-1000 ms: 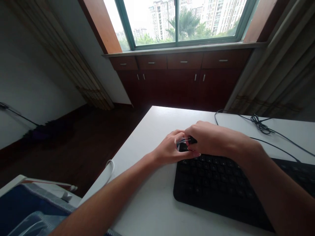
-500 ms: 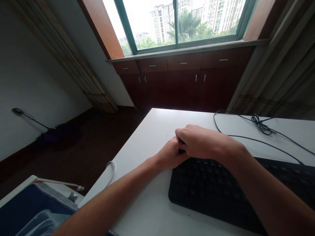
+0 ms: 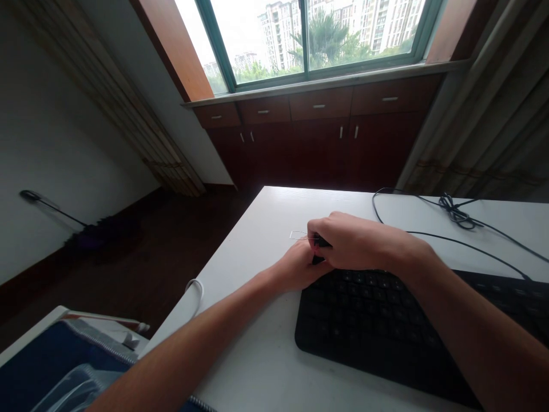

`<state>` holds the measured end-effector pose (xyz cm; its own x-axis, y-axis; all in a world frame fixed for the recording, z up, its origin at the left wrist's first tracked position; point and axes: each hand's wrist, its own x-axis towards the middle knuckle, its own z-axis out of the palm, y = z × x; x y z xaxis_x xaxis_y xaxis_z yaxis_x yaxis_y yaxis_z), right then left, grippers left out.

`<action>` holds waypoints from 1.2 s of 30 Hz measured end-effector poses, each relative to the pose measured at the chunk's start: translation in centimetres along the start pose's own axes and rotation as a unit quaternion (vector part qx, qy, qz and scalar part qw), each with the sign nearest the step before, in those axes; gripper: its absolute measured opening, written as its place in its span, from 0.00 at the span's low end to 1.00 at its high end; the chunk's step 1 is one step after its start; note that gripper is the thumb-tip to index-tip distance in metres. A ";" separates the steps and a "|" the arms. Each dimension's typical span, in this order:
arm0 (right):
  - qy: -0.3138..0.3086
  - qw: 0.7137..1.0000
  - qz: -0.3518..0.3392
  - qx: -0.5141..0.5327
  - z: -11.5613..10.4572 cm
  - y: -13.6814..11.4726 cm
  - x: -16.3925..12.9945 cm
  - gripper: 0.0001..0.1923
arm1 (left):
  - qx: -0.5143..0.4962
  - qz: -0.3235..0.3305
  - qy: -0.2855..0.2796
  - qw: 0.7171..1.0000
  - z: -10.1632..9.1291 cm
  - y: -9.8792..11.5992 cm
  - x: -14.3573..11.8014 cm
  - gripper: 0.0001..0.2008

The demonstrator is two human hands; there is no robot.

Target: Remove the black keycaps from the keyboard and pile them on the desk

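A matte black plastic keyboard [image 3: 386,320] with low, rounded-square keys lies on the smooth white surface [image 3: 266,366], its far left corner covered by both hands. The right hand [image 3: 347,240] lies over that corner with its grip pinched on a thin bent wire tool [image 3: 300,235], a pale metal loop that juts out to the left just above the surface. The left hand [image 3: 300,269] rests on the surface against the keyboard's left edge, tucked under the right hand; whether its grip is closed on anything cannot be told. The key legends are too dark and small to read. Thin black cables [image 3: 454,220], one knotted into a small bundle, trail across the far part of the surface. A glossy white cord loop [image 3: 195,289] hangs at the surface's left edge.
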<state>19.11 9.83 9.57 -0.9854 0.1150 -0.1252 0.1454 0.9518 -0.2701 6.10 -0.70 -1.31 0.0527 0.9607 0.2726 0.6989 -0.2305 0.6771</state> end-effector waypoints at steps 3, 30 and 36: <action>-0.007 1.000 0.005 0.003 0.2 0.0 0.1 0.07 | 0.003 0.000 0.000 1.000 0.1 -0.1 0.0 0.09; 0.011 0.995 0.099 -0.008 -1.2 1.8 -1.9 0.08 | 0.031 0.071 -0.042 0.996 -5.6 1.0 -1.6 0.17; 0.002 0.995 0.103 -0.005 -0.3 1.6 -1.9 0.09 | 0.026 0.079 -0.049 0.995 -5.4 0.2 -1.6 0.11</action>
<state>21.16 11.22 9.66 -0.9352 0.3089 -0.1733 0.3433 0.9108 -0.2294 2.30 -3.06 2.05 0.2320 0.9240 0.3039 0.7124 -0.3742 0.5938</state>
